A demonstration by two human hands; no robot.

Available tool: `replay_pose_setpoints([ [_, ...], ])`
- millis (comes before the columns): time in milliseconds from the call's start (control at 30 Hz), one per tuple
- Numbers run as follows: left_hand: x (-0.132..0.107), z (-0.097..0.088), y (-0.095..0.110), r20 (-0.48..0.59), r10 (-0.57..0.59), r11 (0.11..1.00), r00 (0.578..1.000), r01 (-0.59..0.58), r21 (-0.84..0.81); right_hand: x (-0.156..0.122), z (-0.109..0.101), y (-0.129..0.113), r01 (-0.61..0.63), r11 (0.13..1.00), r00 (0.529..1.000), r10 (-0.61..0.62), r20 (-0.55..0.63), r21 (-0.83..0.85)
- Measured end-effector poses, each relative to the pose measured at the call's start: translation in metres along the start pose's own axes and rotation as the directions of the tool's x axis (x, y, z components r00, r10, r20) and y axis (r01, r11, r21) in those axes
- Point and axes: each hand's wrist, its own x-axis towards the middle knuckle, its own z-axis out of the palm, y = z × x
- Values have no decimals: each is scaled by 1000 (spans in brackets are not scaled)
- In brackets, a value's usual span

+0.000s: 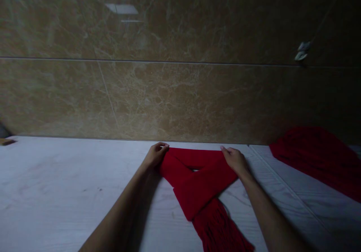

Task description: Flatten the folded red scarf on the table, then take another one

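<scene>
A red scarf (197, 184) lies on the white table (70, 184), folded into a triangle with its two ends crossed and the fringe (220, 229) trailing toward me. My left hand (155, 155) pinches the scarf's far left corner, fingers curled closed on the cloth. At the far right corner my right hand (235, 160) grips the fold, fingers bent down onto it. Both corners sit close to the wall.
A brown marble-tiled wall (180, 94) rises right behind the table. More red cloth (318, 158) lies heaped at the right on a second white surface past a seam (282, 184). A small dark object (7, 142) sits at the far left edge.
</scene>
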Motion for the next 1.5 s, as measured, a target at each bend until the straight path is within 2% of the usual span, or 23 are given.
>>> replay_pose_setpoints([
  [100, -4, -3, 11, -76, 50, 993, 996, -41, 114, -1, 1, -2, 39, 999, 998, -39, -57, 3],
  [167, -10, -1, 21, -35, 163, 963, 986, -152, 221, -5, 4, -9, 114, 993, 991, -114, -67, 4],
  [233, -18, 7, 29, 124, 281, 884, 952, -307, 353, -13, 11, -18, 208, 978, 978, -208, -35, 2],
  [267, -21, 11, 31, 225, 296, 835, 928, -366, 412, -17, 15, -22, 250, 968, 968, -250, -6, -3],
  [333, -28, 19, 32, 368, 239, 765, 899, -408, 499, -26, 22, -27, 303, 953, 952, -302, 58, -22],
  [400, -32, 24, 30, 423, 153, 737, 893, -388, 553, -32, 27, -27, 329, 943, 940, -323, 107, -52],
  [500, -34, 23, 27, 438, 122, 730, 890, -380, 568, -34, 30, -23, 353, 931, 930, -338, 143, -94],
  [767, -33, 21, 24, 427, 169, 754, 888, -396, 525, -27, 33, -17, 399, 909, 910, -377, 175, -118],
  [1033, -31, 19, 27, 440, 133, 760, 888, -377, 530, -17, 41, -6, 398, 917, 909, -394, 133, -6],
  [1300, -30, 22, 26, 440, 122, 744, 890, -375, 552, -2, 46, 10, 304, 948, 939, -315, 135, 96],
  [1400, -29, 23, 26, 427, 116, 751, 897, -360, 554, 0, 47, 13, 290, 946, 943, -308, 127, 142],
  [1500, -27, 22, 27, 375, 101, 770, 922, -311, 558, 3, 44, 16, 285, 939, 946, -308, 105, 190],
])
